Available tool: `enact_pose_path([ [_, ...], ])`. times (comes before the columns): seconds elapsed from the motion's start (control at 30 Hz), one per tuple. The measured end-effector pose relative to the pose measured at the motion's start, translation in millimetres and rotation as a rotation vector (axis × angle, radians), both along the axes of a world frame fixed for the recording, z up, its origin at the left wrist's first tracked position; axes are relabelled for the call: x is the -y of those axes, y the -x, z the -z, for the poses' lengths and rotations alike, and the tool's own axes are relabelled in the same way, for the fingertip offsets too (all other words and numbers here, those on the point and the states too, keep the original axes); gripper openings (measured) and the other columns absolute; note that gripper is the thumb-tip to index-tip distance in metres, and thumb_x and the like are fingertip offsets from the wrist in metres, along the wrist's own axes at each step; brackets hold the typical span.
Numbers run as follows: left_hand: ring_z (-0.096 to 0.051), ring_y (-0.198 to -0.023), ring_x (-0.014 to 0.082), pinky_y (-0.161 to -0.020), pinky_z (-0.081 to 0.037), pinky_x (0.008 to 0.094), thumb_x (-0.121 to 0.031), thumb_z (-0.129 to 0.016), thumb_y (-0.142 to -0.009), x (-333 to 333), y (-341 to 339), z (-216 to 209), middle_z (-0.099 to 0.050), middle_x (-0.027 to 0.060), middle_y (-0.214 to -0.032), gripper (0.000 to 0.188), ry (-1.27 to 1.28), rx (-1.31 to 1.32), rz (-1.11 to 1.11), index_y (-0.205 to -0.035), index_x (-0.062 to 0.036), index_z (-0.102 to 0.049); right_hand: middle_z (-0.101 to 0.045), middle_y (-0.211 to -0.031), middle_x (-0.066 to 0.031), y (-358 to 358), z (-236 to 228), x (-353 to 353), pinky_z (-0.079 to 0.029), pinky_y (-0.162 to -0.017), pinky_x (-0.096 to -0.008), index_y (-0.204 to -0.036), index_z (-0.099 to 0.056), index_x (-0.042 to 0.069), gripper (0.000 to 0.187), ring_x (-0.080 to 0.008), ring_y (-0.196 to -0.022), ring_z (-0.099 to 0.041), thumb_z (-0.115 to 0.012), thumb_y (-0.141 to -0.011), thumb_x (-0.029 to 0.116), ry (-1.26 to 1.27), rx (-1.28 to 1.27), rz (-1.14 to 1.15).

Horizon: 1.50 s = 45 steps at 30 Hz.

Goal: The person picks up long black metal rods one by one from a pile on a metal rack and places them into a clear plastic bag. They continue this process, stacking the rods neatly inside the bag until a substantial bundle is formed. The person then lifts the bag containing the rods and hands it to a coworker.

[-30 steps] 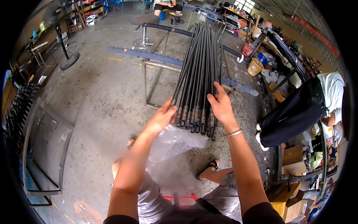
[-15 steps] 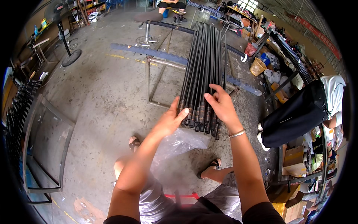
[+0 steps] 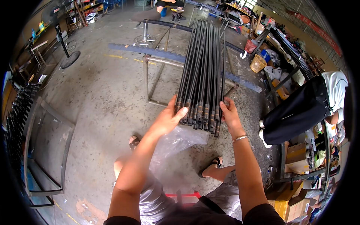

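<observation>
My 2 bare hands flank the near ends of a fanned bundle of long, thin, black rods (image 3: 200, 75), which lies across a grey-brown tubular metal stand (image 3: 165, 62). My left hand (image 3: 168, 118) touches the bundle's left edge, thumb and forefinger spread apart. My right hand (image 3: 229, 113) is at its right edge, fingers bent; I cannot tell whether either hand clamps a rod. Crumpled clear plastic sheeting (image 3: 180, 141) hangs below the rod ends.

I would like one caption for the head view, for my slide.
Left hand and right hand at opposite sides of a bundle of dark rods lying across a metal frame.
</observation>
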<state>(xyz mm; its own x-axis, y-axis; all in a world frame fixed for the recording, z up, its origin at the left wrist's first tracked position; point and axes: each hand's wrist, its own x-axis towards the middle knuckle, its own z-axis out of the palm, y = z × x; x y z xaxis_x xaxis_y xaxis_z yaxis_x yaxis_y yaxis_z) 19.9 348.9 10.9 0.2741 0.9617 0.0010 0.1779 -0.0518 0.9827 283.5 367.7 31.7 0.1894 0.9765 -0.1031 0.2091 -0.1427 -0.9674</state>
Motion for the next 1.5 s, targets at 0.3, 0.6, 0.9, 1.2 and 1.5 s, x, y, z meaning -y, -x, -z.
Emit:
enact_pose_path([
  [0.3, -0.049, -0.12, 0.0332, -0.1, -0.038, 0.0372, -0.058, -0.056, -0.082, 2, -3, -7, -0.051, 0.024, -0.126, 0.09, -0.056, -0.077, -0.022, -0.143, -0.0024, -0.021, -0.053, -0.077, 0.0, -12, -15, -7, -0.039, -0.064, -0.0219, -0.133, -0.041, -0.006, 0.05, -0.0068, -0.071, -0.046, -0.056, -0.088, 0.011, -0.196, 0.267, 0.076],
  [0.6, -0.051, -0.118, 0.0324, -0.098, -0.039, 0.0365, -0.049, -0.062, -0.082, 5, -4, -7, -0.054, 0.0218, -0.124, 0.085, -0.111, -0.071, -0.012, -0.142, -0.0054, -0.021, -0.054, -0.068, -0.0052, 20, -41, -25, -0.041, -0.056, -0.0289, -0.13, -0.043, -0.005, 0.049, -0.0122, -0.057, -0.047, -0.055, -0.085, 0.012, -0.334, 0.428, -0.063],
  [0.9, -0.051, -0.117, 0.0329, -0.097, -0.039, 0.0365, -0.051, -0.062, -0.082, 4, -2, -7, -0.054, 0.0245, -0.122, 0.088, -0.101, -0.046, 0.002, -0.141, 0.0017, -0.022, -0.063, -0.08, -0.0178, 61, -58, -34, -0.046, -0.075, -0.0405, -0.127, -0.046, -0.001, 0.053, -0.0346, -0.081, -0.061, -0.054, -0.087, 0.031, -0.214, 0.829, -0.115],
  [1.2, -0.048, -0.12, 0.0325, -0.099, -0.038, 0.0358, -0.052, -0.062, -0.081, 1, -2, 3, -0.051, 0.0244, -0.125, 0.091, -0.116, -0.012, 0.021, -0.142, 0.0014, -0.02, -0.06, -0.076, -0.0106, 40, -41, -41, -0.047, -0.069, -0.0326, -0.122, -0.053, 0.002, 0.045, -0.0223, -0.069, -0.057, -0.057, -0.089, 0.033, -0.323, 0.482, -0.222],
  [1.5, -0.04, -0.127, 0.0288, -0.104, -0.032, 0.0337, -0.041, -0.066, -0.083, 5, -3, -8, -0.042, 0.0263, -0.134, 0.093, -0.038, 0.094, 0.081, -0.142, 0.006, -0.013, -0.059, -0.079, -0.0041, 31, -40, -32, -0.046, -0.064, -0.0267, -0.113, -0.058, -0.001, 0.034, -0.011, -0.068, -0.053, -0.063, -0.087, 0.021, -0.526, 0.414, -0.128],
])
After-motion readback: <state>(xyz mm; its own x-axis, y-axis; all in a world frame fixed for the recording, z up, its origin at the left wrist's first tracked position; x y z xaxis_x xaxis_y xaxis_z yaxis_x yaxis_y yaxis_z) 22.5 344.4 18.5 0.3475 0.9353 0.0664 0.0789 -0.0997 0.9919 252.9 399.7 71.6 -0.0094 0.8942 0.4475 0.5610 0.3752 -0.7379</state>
